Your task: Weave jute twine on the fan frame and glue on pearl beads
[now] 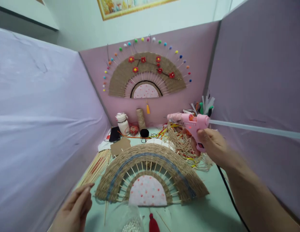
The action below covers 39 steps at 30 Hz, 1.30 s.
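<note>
My right hand (214,146) is wrapped round the handle of a pink hot glue gun (192,120), raised above the table with its nozzle to the left. A long clear glue stick (256,128) juts out of its back. My left hand (76,206) is at the lower left with thumb and fingers pressed together; whatever is between them is too small to make out. Between the hands lies a woven twine fan (145,158) with a blue band, bare ribs and a dotted pink half-round centre (148,191). A plastic bag of white beads (131,224) sits before it, beside a red tassel (153,223).
On the pink back panel hangs another fan (145,64) with red flowers and coloured pompoms. A white bottle (122,124), a twine roll (140,119), black yarn (144,132) and heaped cords (181,141) stand behind. Thin sticks (96,166) lie left. A black cable (229,190) runs right.
</note>
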Available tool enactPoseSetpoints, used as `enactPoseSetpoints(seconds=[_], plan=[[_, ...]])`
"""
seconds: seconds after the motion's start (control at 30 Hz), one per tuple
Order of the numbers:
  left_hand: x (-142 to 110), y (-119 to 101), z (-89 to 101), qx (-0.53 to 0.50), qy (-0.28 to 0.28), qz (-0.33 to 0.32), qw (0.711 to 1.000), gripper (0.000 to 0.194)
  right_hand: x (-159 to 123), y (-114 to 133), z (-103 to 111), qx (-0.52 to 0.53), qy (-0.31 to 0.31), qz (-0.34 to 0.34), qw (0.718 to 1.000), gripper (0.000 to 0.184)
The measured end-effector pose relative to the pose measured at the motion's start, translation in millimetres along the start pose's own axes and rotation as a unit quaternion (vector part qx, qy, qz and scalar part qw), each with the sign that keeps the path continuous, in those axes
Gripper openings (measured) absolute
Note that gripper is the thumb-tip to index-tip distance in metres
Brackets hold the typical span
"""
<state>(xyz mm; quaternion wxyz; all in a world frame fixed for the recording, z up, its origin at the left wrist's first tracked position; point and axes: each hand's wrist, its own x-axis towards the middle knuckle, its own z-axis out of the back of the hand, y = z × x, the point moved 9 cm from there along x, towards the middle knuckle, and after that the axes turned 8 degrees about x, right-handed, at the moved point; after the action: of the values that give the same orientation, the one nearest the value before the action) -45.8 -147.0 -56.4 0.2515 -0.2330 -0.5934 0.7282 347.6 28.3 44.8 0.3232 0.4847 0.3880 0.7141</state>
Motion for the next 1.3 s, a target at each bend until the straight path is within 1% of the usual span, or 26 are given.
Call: enactPoseSetpoints(seconds=[0.03,0.1,0.17,0.23,0.3,0.33,0.4,0.47,0.5,0.53,0.6,0.7,0.77,0.83,0.9,0.93,0.97,1.0,1.03,1.07,1.1,1.13,1.17,1.2,1.27,1.3], plan=[[-1,10,3.9,0.009,0.006,0.0,1.0,0.043,-7,2,4,-0.038,-0.018,-0.008,0.999,0.056],[1,24,4.3,0.03,0.03,-0.008,0.999,0.04,-27,8,12,-0.137,-0.053,-0.021,0.989,0.058],[4,31,-1.2,0.04,0.056,-0.019,0.997,0.039,-54,11,21,-0.232,-0.08,-0.049,0.968,0.054],[5,34,-9.9,0.036,0.083,-0.022,0.996,0.039,-86,7,30,-0.284,-0.098,-0.069,0.951,0.047],[3,39,-19.2,0.021,0.11,-0.015,0.994,0.04,-122,-13,36,-0.319,-0.084,-0.104,0.938,0.035],[1,41,-23.3,0.012,0.124,-0.009,0.992,0.04,-141,-24,42,-0.345,-0.094,-0.116,0.927,0.035],[-4,48,-29.0,-0.01,0.148,0.009,0.989,0.04,-174,-53,49,-0.398,-0.072,-0.156,0.901,0.039],[-10,56,-30.7,-0.029,0.166,0.035,0.985,0.042,-200,-76,55,-0.461,-0.055,-0.187,0.866,0.042],[-12,61,-29.8,-0.04,0.171,0.051,0.983,0.042,-209,-86,56,-0.501,-0.039,-0.206,0.84,0.042],[-15,66,-28.2,-0.054,0.175,0.069,0.981,0.042,-215,-93,57,-0.536,-0.028,-0.218,0.815,0.041],[-20,77,-24.8,-0.093,0.186,0.109,0.972,0.04,-220,-101,58,-0.571,-0.02,-0.23,0.788,0.039],[-29,90,-22.6,-0.177,0.215,0.173,0.945,0.03,-220,-109,56,-0.588,-0.016,-0.231,0.775,0.039],[-36,98,-22.1,-0.229,0.231,0.219,0.92,0.022,-222,-115,56,-0.596,-0.01,-0.23,0.769,0.04],[-42,105,-22.1,-0.266,0.244,0.265,0.894,0.02,-226,-119,58,-0.601,-0.002,-0.233,0.764,0.042],[-46,110,-22.5,-0.295,0.25,0.298,0.873,0.023,-226,-111,61,-0.612,-0.014,-0.227,0.757,0.046],[-47,111,-23.3,-0.306,0.252,0.308,0.865,0.024,-223,-100,59,-0.611,-0.028,-0.216,0.761,0.049],[-47,112,-24.9,-0.316,0.255,0.313,0.858,0.025,-216,-83,56,-0.605,-0.055,-0.196,0.769,0.05],[-48,112,-27.3,-0.325,0.261,0.318,0.852,0.025,-206,-64,46,-0.567,-0.07,-0.16,0.805,0.049],[-49,112,-30.9,-0.334,0.269,0.321,0.844,0.025,-193,-45,34,-0.501,-0.086,-0.134,0.85,0.049],[-50,111,-35.3,-0.343,0.28,0.326,0.835,0.025,-179,-33,19,-0.418,-0.086,-0.136,0.894,0.049],[-52,111,-39.9,-0.351,0.29,0.332,0.826,0.025,-163,-24,0,-0.327,-0.084,-0.147,0.93,0.046],[-54,111,-44.4,-0.359,0.298,0.337,0.818,0.024,-148,-25,-26,-0.235,-0.05,-0.182,0.953,0.041],[-55,111,-48.2,-0.365,0.304,0.342,0.811,0.022,-134,-31,-54,-0.143,-0.014,-0.229,0.963,0.036],[-57,111,-51.3,-0.367,0.309,0.346,0.806,0.021,-120,-37,-81,-0.107,0.021,-0.258,0.96,0.031],[-58,111,-54.7,-0.366,0.314,0.348,0.804,0.02,-96,-58,-123,-0.079,0.06,-0.295,0.95,0.028],[-59,111,-55.4,-0.363,0.317,0.348,0.804,0.019,-87,-73,-138,-0.073,0.068,-0.313,0.944,0.027]])
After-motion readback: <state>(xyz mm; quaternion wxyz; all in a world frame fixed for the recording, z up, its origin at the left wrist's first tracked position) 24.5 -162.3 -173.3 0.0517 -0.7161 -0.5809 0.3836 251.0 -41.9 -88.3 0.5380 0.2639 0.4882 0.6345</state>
